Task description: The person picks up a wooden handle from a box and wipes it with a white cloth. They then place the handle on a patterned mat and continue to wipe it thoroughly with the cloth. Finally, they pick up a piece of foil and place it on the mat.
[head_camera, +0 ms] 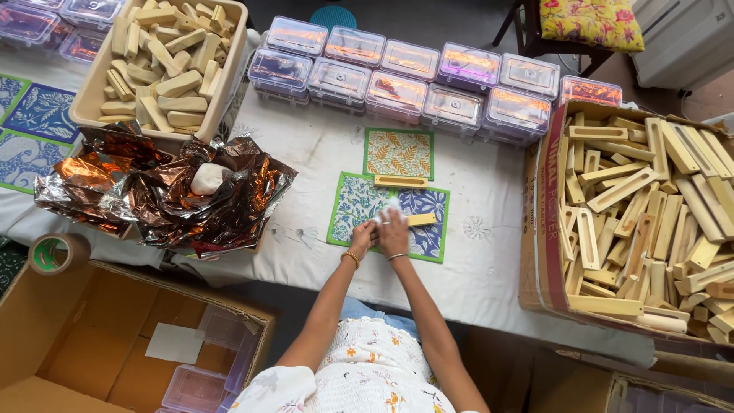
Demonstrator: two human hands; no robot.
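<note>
Watching from afar, near to far. Open carton [92, 336] nearest, few clear boxes lying inside. Left hand [361, 239] and right hand [394, 233] working together, both pinching pale wooden piece [419, 219] on blue patterned mat [359, 205]; I'm judging this piece unfinished. Second wooden piece [401, 181] waiting beyond. Filled clear boxes [397, 76] sitting in rows behind; box of wooden frames [650, 214] looking nearly full, so much remaining.

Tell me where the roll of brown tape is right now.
In the head view, the roll of brown tape sits at the far left on the table's edge, just below the crumpled foil and above the open cardboard box.
</note>
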